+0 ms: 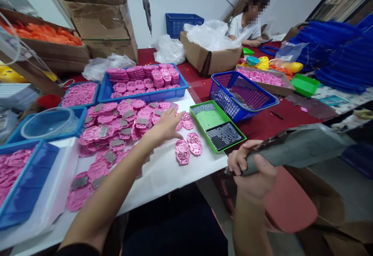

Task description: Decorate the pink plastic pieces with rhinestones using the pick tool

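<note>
The left hand (166, 127) stretched over the right edge of the heap of pink pieces (115, 126), its fingers loosely spread and released, with nothing visible between them; whether the fingertips touched a piece could not be told. The fingers and forearm hid part of the heap, including some of the grey patches on its pieces. Two loose pink pieces (182, 153) lay side by side just beyond the thumb on the white sheet (169, 174), and another showed only partly past the fingertips.

The right hand's (256, 174) fingers were clenched around a long grey object (294, 147), held off the table (258, 127); its far end smeared into blur, and the grip covered much of its near end.

In the green tray (233, 146), the tiny metallic bits were too small to tell apart. The blue basket's (223, 102) dark contents were half hidden by its wall. A blue bin (35, 188) was cut off at the left, and a cardboard box (223, 60) hid part of a co-worker (246, 26).
</note>
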`<move>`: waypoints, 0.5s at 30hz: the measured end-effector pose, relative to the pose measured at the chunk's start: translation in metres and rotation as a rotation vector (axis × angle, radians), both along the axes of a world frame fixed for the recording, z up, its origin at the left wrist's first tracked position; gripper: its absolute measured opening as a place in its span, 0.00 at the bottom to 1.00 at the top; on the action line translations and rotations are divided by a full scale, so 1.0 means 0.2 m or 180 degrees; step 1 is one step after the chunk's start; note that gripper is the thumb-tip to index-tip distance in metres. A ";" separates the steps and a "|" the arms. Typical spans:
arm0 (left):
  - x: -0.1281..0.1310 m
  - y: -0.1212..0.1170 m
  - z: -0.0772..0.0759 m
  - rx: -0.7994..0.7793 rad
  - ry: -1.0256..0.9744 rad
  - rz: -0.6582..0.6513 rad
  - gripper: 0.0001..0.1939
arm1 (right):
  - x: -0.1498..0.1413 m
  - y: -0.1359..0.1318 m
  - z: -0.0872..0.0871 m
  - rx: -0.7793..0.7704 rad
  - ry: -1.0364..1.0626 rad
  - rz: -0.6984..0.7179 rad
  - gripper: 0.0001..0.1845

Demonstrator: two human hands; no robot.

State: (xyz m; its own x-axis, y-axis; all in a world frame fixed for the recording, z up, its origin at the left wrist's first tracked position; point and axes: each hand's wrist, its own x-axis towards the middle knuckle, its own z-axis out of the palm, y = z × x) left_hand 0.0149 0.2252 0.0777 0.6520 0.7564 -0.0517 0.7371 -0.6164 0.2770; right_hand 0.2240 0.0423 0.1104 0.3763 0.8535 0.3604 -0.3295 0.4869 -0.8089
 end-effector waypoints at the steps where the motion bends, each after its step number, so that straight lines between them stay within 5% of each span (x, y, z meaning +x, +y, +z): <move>1: 0.02 0.07 0.01 -0.0042 0.0147 0.0080 0.60 | -0.01 0.00 0.00 -0.0001 0.0005 0.0009 0.08; 4: 0.05 0.24 0.02 -0.0193 0.0269 -0.0037 0.59 | -0.03 0.00 0.01 -0.0056 -0.0048 0.0032 0.08; 8: 0.05 0.30 0.03 -0.0252 0.0258 -0.0167 0.56 | -0.01 -0.02 0.02 -0.0119 -0.0165 0.0034 0.09; 12: 0.03 0.18 0.09 -0.0125 0.0140 -0.0183 0.54 | 0.02 -0.03 0.02 -0.0202 -0.0128 -0.0059 0.10; 15: 0.04 -0.01 0.14 -0.0041 -0.0042 -0.0319 0.52 | 0.03 -0.02 0.03 -0.0257 -0.0064 -0.0141 0.10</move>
State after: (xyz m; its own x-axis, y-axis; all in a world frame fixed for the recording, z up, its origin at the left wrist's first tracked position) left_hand 0.0225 0.2228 0.1060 0.7251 0.6866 -0.0520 0.6681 -0.6833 0.2945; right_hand 0.2307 0.0378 0.1155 0.4077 0.8628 0.2988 -0.2925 0.4334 -0.8524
